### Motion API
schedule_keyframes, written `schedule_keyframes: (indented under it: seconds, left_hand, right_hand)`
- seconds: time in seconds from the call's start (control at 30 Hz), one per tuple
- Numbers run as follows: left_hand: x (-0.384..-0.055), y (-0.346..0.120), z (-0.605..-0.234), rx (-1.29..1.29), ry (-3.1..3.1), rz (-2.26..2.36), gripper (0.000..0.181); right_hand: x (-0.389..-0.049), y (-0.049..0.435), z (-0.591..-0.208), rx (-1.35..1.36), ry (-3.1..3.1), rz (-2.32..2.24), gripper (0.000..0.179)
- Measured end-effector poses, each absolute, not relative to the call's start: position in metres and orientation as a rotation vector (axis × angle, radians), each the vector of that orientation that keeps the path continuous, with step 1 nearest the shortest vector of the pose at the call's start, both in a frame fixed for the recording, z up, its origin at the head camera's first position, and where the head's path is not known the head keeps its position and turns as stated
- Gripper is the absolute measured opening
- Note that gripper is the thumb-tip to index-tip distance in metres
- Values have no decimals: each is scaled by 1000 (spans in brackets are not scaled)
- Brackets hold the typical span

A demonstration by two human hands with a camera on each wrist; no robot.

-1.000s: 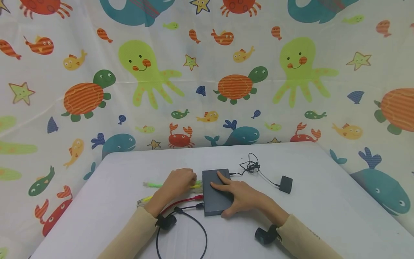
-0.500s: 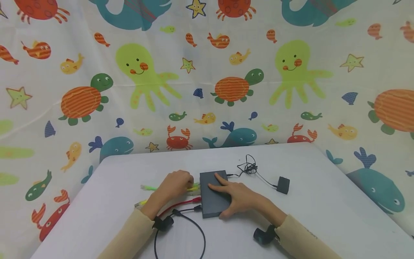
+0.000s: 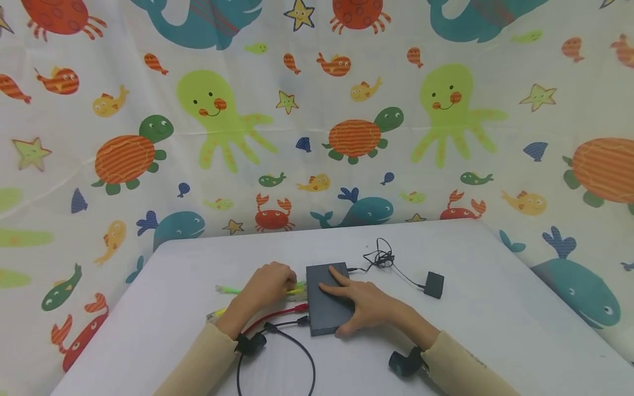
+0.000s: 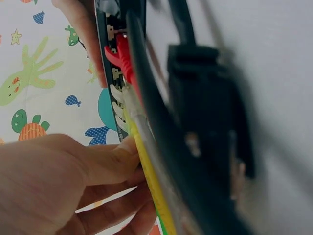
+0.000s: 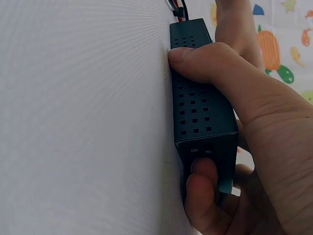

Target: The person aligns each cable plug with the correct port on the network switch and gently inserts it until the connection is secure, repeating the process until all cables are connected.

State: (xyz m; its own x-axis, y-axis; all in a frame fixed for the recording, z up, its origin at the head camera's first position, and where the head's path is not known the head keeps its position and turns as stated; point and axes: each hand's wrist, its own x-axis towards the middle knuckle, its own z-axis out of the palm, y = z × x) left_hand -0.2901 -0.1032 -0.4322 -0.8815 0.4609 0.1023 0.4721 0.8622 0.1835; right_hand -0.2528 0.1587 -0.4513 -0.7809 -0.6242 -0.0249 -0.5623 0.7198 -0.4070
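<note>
A flat dark grey network switch (image 3: 319, 294) lies on the white table in the head view. My right hand (image 3: 369, 301) holds it from the right, two fingers spread over its top. In the right wrist view its thumb (image 5: 195, 61) presses the vented side and other fingers bend against the end. My left hand (image 3: 267, 283) is at the port side, pinching at the plug end of a green network cable (image 3: 229, 289), partly hidden by the fingers. Beside it, a yellow cable (image 4: 152, 178), a greyish cable and a red cable (image 3: 278, 313) run to the ports.
A black cable (image 3: 309, 352) loops in front of the switch, its plug (image 3: 303, 320) at the port side's near end. A thin power cord (image 3: 383, 257) lies tangled behind right, leading to a black adapter (image 3: 433, 285). A sea-animal curtain (image 3: 307, 110) hangs behind the table.
The head view has shifted slightly. Both hands keep nearly the same places at the switch, and the cables look unchanged.
</note>
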Motion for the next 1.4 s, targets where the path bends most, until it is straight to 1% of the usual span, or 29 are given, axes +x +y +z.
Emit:
schedule_keyframes:
  seconds: [0.3,0.9,1.4]
  left_hand:
    - [-285,-101,-427,-734,-2964,-357,11]
    - [-294,-96,-435,-721,-2960,-381,10]
    - [-337,-114,-441,-807,-2919,-334,11]
  right_hand:
    - [-251,158,-449,-963,2767,-580,95]
    - [-261,164,-455,-980,2775,-577,95]
    - [-287,143,-461,-902,2826,-597,94]
